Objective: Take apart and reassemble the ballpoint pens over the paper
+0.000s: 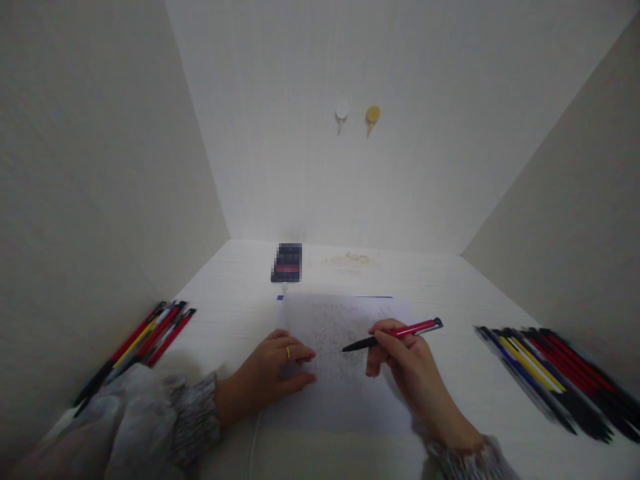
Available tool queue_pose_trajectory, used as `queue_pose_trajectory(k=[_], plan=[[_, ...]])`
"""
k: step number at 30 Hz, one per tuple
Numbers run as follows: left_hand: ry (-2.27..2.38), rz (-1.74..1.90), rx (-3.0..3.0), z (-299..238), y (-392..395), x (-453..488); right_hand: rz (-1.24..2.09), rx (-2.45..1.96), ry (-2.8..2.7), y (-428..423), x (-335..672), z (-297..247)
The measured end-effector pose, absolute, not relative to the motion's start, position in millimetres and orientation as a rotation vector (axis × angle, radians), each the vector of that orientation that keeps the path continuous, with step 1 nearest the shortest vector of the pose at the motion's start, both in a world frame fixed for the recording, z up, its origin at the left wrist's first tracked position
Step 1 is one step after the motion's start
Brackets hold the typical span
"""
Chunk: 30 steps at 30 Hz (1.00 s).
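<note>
My right hand (400, 353) grips a red and black pen (411, 329). Its black tip points left, over the middle of a sheet of paper (345, 407); whether the tip touches the sheet I cannot tell. Grey scribble-like marks cover much of the sheet's upper half. On the sheet's left side rests my left hand (275, 370), a gold ring on one finger, holding nothing, with its fingers stretched out and the thumb apart from them.
Several pens (165, 333) lie by the left wall, and several more (560, 373) by the right wall. A blurred dark phone-like object (287, 263) lies behind the paper, and a white cable (254, 447) runs at front. Two hooks (373, 117) are on the back wall.
</note>
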<state>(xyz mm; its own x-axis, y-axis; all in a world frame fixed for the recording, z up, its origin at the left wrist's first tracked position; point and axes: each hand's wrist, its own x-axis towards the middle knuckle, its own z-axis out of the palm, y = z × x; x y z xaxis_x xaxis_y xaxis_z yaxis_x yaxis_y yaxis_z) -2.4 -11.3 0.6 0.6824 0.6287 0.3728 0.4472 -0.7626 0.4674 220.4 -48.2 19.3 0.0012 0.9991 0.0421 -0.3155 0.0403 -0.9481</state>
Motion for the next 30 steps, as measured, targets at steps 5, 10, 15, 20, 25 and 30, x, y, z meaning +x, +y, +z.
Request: queue_pose_trajectory(k=[5, 10, 15, 20, 25, 30], plan=[[0.840, 0.712, 2.584, -5.8, -8.7, -4.2, 1.292, -0.961, -1.068, -49.1, 228.6, 21.9], [0.714, 0.618, 2.668, -8.5, -5.4, -5.8, 1.068, -1.057, -1.093, -45.5, 265.2, 17.5], [0.717, 0.565, 2.672, -6.8, -4.8, -5.8, 1.013, -1.242, -1.152, -46.4, 298.3, 7.8], [0.731, 0.566, 2.662, -9.9, -3.4, -6.7, 0.913, -1.438, -1.236, -43.0, 309.6, -6.1], [0.741, 0.567, 2.660, -11.3, -2.9, -7.0, 0.893, -1.470, -1.290, -36.1, 307.4, -13.4], [0.743, 0.556, 2.672, -10.4, -3.2, -6.7, 0.830, -1.492, -1.313, -32.9, 304.0, -19.2]])
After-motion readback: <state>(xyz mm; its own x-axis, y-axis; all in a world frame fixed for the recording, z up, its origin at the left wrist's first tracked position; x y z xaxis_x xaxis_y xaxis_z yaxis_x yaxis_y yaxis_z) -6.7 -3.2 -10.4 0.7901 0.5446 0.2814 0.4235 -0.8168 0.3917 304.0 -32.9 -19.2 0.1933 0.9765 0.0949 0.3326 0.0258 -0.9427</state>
